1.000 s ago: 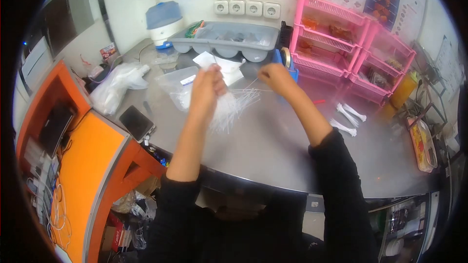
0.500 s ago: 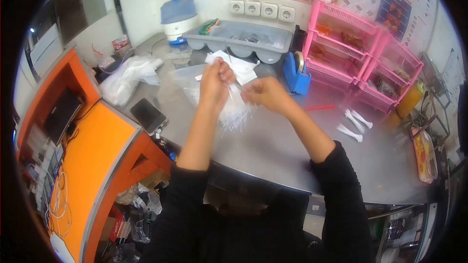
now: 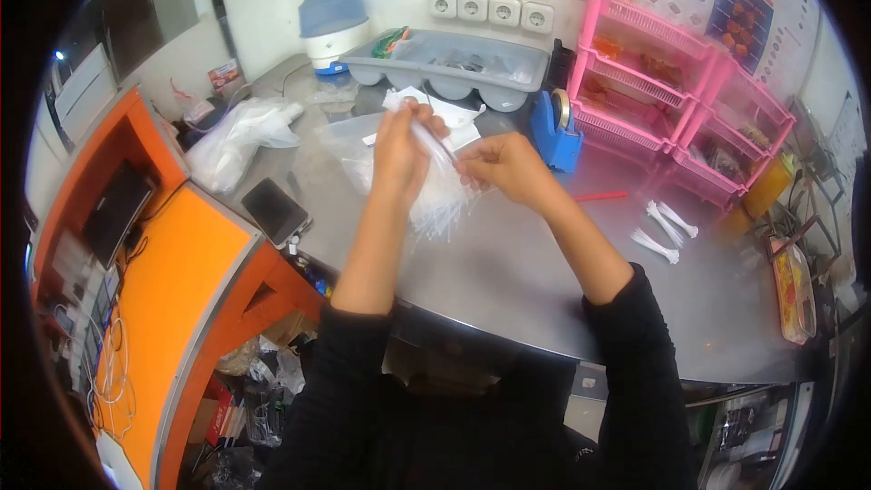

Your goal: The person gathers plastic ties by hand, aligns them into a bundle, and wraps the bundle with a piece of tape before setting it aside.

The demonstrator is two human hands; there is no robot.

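Note:
My left hand [image 3: 399, 147] is closed around a bundle of thin white strips [image 3: 432, 138], which slants down to the right. My right hand [image 3: 508, 168] pinches at the lower end of that bundle; its fingertips partly hide what they grip. Below and between the hands lies a loose pile of the same thin white strips [image 3: 439, 214], spilling from a clear plastic bag [image 3: 349, 147]. White paper [image 3: 461, 127] lies behind the hands. Several finished-looking small white bundles [image 3: 655, 245], narrow in the middle with flared ends, lie to the right on the metal table [image 3: 526, 281].
A blue tape dispenser [image 3: 555, 138] and a red stick [image 3: 602, 195] are right of my hands. Pink stacked racks [image 3: 626, 122] and a grey compartment tray [image 3: 413, 59] stand behind. A phone [image 3: 274, 209] and white plastic bags [image 3: 238, 141] are at left.
My left hand has tilted, so more of the white bundle shows between the hands. My right hand has shifted slightly, staying at its lower end.

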